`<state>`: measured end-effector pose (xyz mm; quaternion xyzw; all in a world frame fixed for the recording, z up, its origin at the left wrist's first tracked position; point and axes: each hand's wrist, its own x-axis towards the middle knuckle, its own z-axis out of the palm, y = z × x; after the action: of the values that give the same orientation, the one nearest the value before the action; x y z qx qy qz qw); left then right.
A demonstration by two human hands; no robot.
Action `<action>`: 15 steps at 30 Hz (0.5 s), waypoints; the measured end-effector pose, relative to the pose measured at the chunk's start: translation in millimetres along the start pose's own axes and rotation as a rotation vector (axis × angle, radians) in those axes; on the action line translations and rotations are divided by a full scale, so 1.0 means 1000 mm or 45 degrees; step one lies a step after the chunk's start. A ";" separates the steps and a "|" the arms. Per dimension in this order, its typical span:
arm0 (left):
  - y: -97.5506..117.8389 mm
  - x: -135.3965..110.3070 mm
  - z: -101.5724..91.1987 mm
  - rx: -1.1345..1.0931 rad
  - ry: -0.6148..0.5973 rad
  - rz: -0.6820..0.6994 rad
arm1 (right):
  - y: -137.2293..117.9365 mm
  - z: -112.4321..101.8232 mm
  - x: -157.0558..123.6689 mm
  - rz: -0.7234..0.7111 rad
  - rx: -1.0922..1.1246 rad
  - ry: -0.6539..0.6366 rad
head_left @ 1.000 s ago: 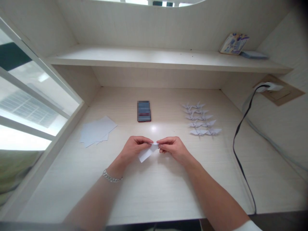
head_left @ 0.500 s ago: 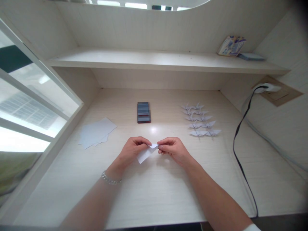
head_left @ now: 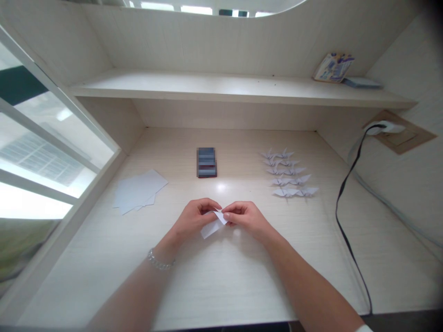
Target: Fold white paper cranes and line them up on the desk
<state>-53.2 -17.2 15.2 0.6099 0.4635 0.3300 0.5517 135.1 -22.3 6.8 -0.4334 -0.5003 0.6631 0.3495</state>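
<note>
A small folded piece of white paper (head_left: pixel 210 229) is held between both hands just above the desk. My left hand (head_left: pixel 195 216), with a chain bracelet on its wrist, pinches the paper's left side. On the right side, my right hand (head_left: pixel 246 218) grips a corner between thumb and fingers, where a narrow flap shows. The fingertips hide part of the folds. Farther right stand several folded paper cranes (head_left: pixel 289 181) in rows. Several loose white sheets (head_left: pixel 138 191) lie fanned out to the left.
Behind the hands lies a dark, blurred-out rectangular object (head_left: pixel 206 162). A black cable (head_left: pixel 341 207) runs from the wall socket (head_left: pixel 401 133) down the desk's right side. The shelf (head_left: pixel 194 87) above holds a small box (head_left: pixel 334 68) and a flat bluish item (head_left: pixel 362 82).
Both hands have drawn closer together and slightly lower. The right fingers have shifted left along the paper, and its upper flap now angles down toward the right thumb.
</note>
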 end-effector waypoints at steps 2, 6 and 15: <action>-0.001 0.001 -0.001 -0.015 0.014 -0.023 | 0.001 0.001 0.000 0.011 -0.012 0.043; -0.004 0.001 -0.005 -0.074 0.004 -0.074 | -0.001 0.002 -0.001 0.016 -0.039 0.118; -0.004 0.001 -0.002 -0.103 0.064 -0.139 | -0.005 0.008 -0.003 -0.010 -0.079 0.195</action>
<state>-55.6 -15.2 11.2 0.5525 0.4960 0.3331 0.5812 128.6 -26.4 13.3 -0.4915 -0.4941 0.6107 0.3759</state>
